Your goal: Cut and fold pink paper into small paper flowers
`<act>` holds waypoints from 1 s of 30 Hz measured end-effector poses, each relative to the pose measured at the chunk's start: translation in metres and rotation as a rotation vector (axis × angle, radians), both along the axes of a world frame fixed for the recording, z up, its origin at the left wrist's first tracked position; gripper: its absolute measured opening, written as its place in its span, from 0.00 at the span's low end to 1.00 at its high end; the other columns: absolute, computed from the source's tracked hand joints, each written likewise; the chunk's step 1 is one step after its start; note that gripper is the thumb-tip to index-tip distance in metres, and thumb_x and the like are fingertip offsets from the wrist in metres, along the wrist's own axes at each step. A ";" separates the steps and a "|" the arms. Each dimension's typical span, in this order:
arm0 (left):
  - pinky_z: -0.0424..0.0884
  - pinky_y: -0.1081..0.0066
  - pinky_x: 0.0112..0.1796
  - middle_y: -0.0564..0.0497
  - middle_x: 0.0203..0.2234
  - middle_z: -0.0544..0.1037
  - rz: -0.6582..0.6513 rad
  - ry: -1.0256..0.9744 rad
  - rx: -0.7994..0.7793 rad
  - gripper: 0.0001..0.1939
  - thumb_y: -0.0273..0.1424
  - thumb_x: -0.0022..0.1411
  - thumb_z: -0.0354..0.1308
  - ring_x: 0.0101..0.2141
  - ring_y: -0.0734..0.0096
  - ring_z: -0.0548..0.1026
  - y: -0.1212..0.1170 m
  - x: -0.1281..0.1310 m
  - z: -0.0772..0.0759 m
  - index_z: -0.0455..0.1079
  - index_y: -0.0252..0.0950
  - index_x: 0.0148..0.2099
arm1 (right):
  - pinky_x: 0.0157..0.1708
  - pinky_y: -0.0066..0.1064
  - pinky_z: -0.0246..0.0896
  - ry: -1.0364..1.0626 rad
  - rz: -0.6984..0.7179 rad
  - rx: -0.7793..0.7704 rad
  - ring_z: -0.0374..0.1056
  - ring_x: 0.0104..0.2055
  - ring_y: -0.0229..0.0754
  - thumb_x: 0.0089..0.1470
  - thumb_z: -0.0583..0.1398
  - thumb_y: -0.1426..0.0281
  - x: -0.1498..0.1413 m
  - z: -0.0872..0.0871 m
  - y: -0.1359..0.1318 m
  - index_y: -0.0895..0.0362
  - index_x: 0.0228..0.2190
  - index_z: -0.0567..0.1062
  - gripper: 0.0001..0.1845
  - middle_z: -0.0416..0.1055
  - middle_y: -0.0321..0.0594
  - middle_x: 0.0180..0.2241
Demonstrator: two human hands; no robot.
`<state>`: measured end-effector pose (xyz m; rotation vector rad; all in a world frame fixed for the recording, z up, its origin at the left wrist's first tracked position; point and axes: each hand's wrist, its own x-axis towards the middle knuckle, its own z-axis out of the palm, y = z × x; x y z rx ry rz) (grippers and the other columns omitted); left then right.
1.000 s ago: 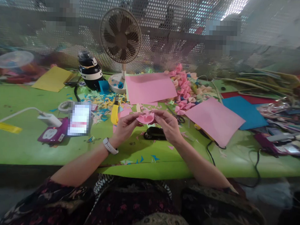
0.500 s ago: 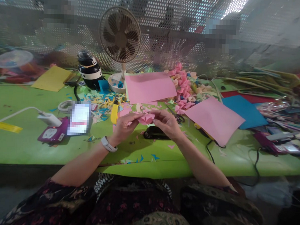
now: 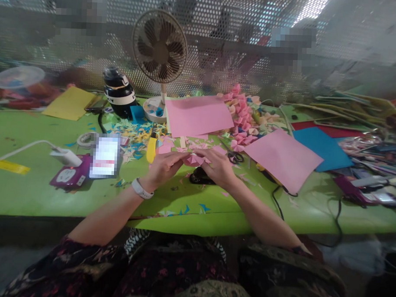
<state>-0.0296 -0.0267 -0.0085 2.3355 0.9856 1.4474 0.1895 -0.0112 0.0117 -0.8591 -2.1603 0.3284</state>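
Between my two hands is a small folded pink paper flower (image 3: 193, 159), gripped at its edges. My left hand (image 3: 165, 167), below a white wristband (image 3: 142, 189), closes on its left side. On the right side my right hand (image 3: 218, 166) pinches it, fingertips almost meeting the left ones. The fingers cover much of the paper. Under my right hand lies a black stapler (image 3: 198, 176), partly hidden. Scissors (image 3: 236, 156) rest just beyond that hand. A yellow cutter (image 3: 151, 149) lies past my left hand among pink paper scraps (image 3: 167, 144).
Pink sheets (image 3: 199, 116) lie behind the hands, with a heap of folded pink paper pieces (image 3: 241, 111) beside them. A fan (image 3: 160, 47) and a black bottle (image 3: 118, 91) stand at the back. Left is a phone (image 3: 104, 156); right, a blue sheet (image 3: 324, 148).
My fingers have drawn closer together over the pink paper flower and cover more of it. My right hand has shifted slightly left and flattened. The things on the table have stayed put.
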 end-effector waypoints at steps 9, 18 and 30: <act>0.80 0.67 0.42 0.46 0.43 0.84 0.082 0.168 0.096 0.15 0.27 0.68 0.54 0.41 0.66 0.83 -0.003 -0.002 0.001 0.75 0.39 0.54 | 0.38 0.39 0.68 -0.199 -0.090 0.306 0.74 0.39 0.47 0.62 0.53 0.77 -0.003 -0.006 -0.004 0.54 0.44 0.80 0.17 0.80 0.45 0.37; 0.80 0.66 0.42 0.43 0.44 0.84 0.164 0.259 0.171 0.16 0.25 0.68 0.52 0.40 0.64 0.83 -0.005 -0.001 -0.001 0.74 0.36 0.54 | 0.34 0.36 0.63 -0.264 -0.127 0.285 0.70 0.33 0.45 0.63 0.52 0.76 -0.011 -0.009 -0.006 0.55 0.39 0.78 0.14 0.78 0.44 0.31; 0.79 0.70 0.39 0.42 0.39 0.84 0.207 0.296 0.204 0.15 0.26 0.71 0.50 0.36 0.67 0.83 -0.010 0.006 -0.003 0.72 0.32 0.55 | 0.34 0.34 0.65 -0.249 -0.122 0.435 0.71 0.31 0.42 0.64 0.51 0.78 -0.017 -0.010 -0.010 0.61 0.42 0.76 0.15 0.78 0.41 0.29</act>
